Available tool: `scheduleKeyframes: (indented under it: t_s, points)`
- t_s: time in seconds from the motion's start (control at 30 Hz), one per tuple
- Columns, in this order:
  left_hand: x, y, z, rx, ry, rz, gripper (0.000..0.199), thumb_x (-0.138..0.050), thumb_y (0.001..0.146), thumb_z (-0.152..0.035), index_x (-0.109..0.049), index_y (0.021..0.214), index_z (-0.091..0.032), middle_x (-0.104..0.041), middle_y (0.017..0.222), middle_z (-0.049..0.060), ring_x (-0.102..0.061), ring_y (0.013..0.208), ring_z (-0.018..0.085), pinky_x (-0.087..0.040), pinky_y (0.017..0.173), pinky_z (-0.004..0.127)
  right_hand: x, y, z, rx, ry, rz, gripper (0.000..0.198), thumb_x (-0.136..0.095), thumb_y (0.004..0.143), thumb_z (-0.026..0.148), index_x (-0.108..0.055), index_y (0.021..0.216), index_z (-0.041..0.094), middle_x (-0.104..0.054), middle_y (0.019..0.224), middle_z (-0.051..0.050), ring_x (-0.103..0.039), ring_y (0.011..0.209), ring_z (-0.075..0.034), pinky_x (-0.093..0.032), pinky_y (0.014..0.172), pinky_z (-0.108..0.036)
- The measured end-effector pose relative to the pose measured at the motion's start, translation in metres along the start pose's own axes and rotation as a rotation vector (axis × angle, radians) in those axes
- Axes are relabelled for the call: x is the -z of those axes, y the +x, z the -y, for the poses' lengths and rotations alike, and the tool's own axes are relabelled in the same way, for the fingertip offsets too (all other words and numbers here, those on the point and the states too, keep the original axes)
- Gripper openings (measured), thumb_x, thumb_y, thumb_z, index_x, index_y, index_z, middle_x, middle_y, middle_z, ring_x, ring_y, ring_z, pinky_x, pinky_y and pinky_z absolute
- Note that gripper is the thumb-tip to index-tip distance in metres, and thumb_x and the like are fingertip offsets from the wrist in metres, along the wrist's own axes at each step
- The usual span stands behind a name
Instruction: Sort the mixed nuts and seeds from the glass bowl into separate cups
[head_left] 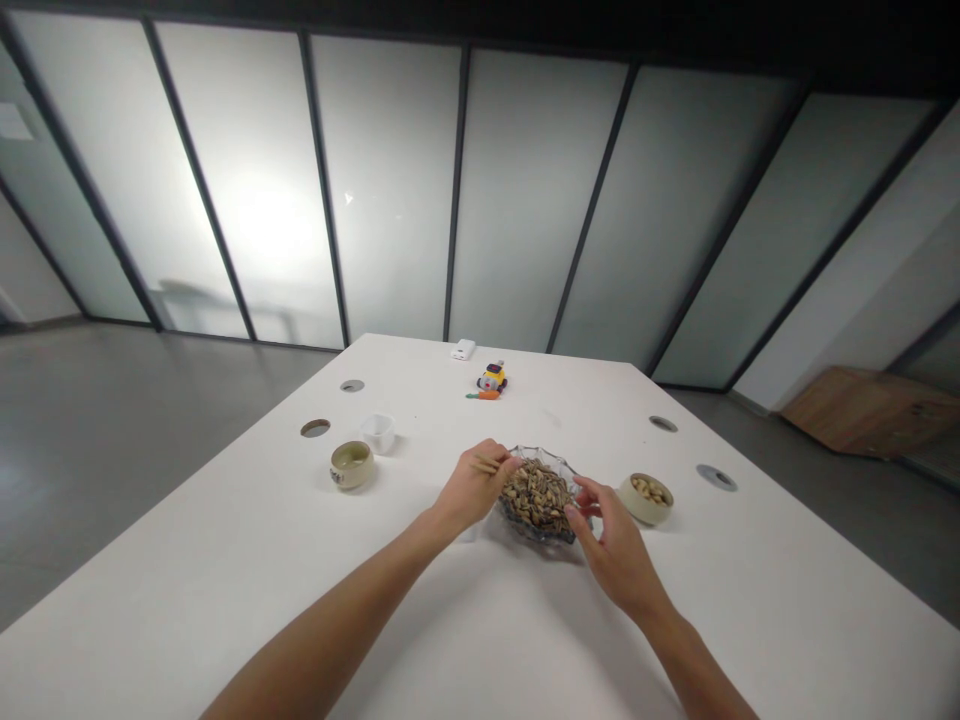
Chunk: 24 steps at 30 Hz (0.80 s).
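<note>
A scalloped clear glass bowl (534,536) stands before me, heaped with striped seeds and tan nuts (536,496). My left hand (480,482) is closed at its left rim, pinching slim tan pieces (484,464) whose exact kind I cannot make out. At the right rim is my right hand (611,540), thumb and fingers apart; its fingertips are over the bowl's edge, and I see nothing held in them. A small beige bowl (646,511) with pale nuts (651,490) sits just right of that hand. Part of a clear object (469,533) shows under my left wrist.
On the white table (420,640), a greenish bowl (351,466) and a clear plastic tub (378,434) stand at left. Farther back lie a yellow toy vehicle (493,377), a toy carrot (484,396) and a white device (463,350). Round holes (315,428) pierce the tabletop near both sides.
</note>
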<state>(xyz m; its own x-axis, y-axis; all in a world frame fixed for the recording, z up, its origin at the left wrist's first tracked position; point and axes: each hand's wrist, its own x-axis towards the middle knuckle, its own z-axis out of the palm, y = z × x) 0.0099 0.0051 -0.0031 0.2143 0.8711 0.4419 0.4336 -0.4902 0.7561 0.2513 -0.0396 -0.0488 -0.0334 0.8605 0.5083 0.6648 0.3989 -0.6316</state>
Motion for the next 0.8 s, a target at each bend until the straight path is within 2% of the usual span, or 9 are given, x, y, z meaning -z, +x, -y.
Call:
scheduleKeyframes:
  t_s: [0.2,0.33,0.5,0.67,0.8]
  points:
    - [0.027,0.008,-0.007,0.038,0.017,-0.040,0.036,-0.056,0.102,-0.042,-0.060,0.072,-0.024,-0.068,0.078,0.003,-0.064,0.076,0.020,-0.053,0.075,0.032,-0.001,0.000,-0.001,-0.016,0.003,0.011,0.042,-0.056,0.102,0.050,-0.062,0.133,0.023,-0.070,0.105,-0.007,-0.069,0.094,-0.026,-0.060,0.089,-0.046]
    - [0.063,0.011,-0.016,0.097,-0.087,0.000,0.034,-0.056,0.101,-0.046,-0.065,0.078,-0.022,-0.072,0.079,0.003,-0.071,0.076,0.021,-0.057,0.070,0.032,-0.002,0.000,-0.001,-0.023,0.004,0.012,0.044,-0.056,0.101,0.051,-0.062,0.134,0.023,-0.069,0.104,-0.007,-0.069,0.093,-0.026,-0.060,0.088,-0.046]
    - [0.104,0.010,-0.029,0.209,-0.132,0.031,0.046,-0.064,0.095,-0.061,-0.068,0.076,-0.020,-0.073,0.076,0.004,-0.075,0.072,0.021,-0.062,0.068,0.031,-0.003,-0.002,-0.001,-0.034,0.009,0.032,0.044,-0.056,0.101,0.051,-0.061,0.135,0.023,-0.070,0.106,-0.008,-0.069,0.095,-0.026,-0.060,0.080,-0.042]
    - [0.112,0.009,-0.034,0.287,-0.090,0.090,0.052,-0.065,0.093,-0.067,-0.069,0.072,-0.019,-0.073,0.073,0.005,-0.075,0.067,0.021,-0.062,0.064,0.031,-0.004,-0.002,-0.004,-0.040,0.013,0.040,0.044,-0.056,0.101,0.052,-0.061,0.135,0.024,-0.070,0.106,-0.008,-0.069,0.094,-0.025,-0.060,0.078,-0.042]
    - [0.110,0.009,-0.033,0.273,-0.081,0.097,0.056,-0.065,0.091,-0.071,-0.068,0.069,-0.020,-0.073,0.071,0.005,-0.072,0.062,0.020,-0.059,0.061,0.030,-0.004,-0.002,-0.006,-0.024,0.012,0.034,0.043,-0.056,0.102,0.051,-0.061,0.135,0.024,-0.069,0.106,-0.008,-0.069,0.094,-0.025,-0.061,0.087,-0.045]
